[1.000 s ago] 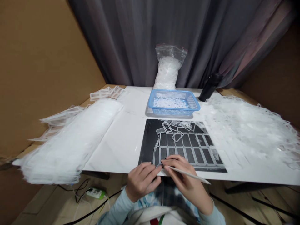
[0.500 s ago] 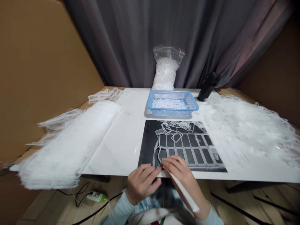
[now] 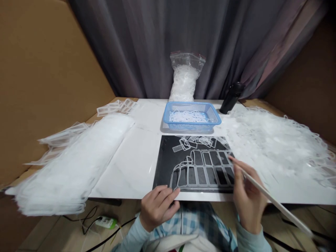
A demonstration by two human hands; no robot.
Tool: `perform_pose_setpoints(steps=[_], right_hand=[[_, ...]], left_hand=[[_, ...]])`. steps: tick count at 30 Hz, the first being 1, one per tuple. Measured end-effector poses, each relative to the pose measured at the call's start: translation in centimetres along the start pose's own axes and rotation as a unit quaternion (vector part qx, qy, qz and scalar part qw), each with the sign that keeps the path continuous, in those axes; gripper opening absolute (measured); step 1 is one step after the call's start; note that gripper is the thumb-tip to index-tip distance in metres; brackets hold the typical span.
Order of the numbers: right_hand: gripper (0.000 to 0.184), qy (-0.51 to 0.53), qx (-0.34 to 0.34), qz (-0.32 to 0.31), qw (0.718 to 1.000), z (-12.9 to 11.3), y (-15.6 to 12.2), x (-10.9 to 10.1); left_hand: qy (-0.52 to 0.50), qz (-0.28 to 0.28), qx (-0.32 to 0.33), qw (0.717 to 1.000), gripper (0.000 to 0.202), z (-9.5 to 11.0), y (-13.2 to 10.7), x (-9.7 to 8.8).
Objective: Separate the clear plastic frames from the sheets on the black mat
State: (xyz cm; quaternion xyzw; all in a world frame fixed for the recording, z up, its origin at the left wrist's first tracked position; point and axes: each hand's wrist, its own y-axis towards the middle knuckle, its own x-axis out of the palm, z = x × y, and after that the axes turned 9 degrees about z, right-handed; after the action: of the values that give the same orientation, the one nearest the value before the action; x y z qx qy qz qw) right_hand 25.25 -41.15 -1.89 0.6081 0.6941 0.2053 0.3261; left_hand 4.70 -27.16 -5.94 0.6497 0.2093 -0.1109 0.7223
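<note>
A translucent plastic sheet of rectangular frames (image 3: pixel 200 185) lies on a black mat (image 3: pixel 162 164), its left end bent and curling. My left hand (image 3: pixel 159 206) is at the mat's near edge, fingers curled together, fingertips on the sheet's lower left edge. My right hand (image 3: pixel 249 192) is closed round a long white pen-like tool (image 3: pixel 275 203). The tool's front end is at the sheet's upper right, and its back end slants down to the right, slightly blurred. Loose rectangular frames (image 3: pixel 206 141) lie along the mat's far edge.
Behind the mat stands a blue basket (image 3: pixel 193 126) holding small white frames. A filled zip bag (image 3: pixel 183 80) and a black bottle (image 3: pixel 232 98) are farther back. A tall stack of translucent sheets (image 3: pixel 70 168) is on the left; a heap of plastic scraps (image 3: pixel 278 143) covers the right.
My right hand has moved from beside my left hand to the sheet's right side, swinging the white tool outward. The sheet's left end has shifted and curled. My left hand stays nearly in place.
</note>
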Motion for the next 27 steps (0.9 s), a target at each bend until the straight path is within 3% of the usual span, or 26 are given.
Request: perform_pose_setpoints(steps=[3,11,27], right_hand=[[0.02,0.021,-0.028,-0.181,0.983,0.5,-0.6,0.5],[0.016,0.111,0.007,-0.338,0.935,-1.4,-2.2,0.3],[0.016,0.108,-0.087,-0.384,0.913,-1.2,-2.7,0.8]], left_hand=[[0.008,0.002,0.001,1.0,0.023,0.0,-0.1,0.0],[0.015,-0.009,0.002,1.0,0.025,0.8,0.3,-0.1],[0.031,-0.054,-0.039,0.997,0.028,1.4,0.1,0.5]])
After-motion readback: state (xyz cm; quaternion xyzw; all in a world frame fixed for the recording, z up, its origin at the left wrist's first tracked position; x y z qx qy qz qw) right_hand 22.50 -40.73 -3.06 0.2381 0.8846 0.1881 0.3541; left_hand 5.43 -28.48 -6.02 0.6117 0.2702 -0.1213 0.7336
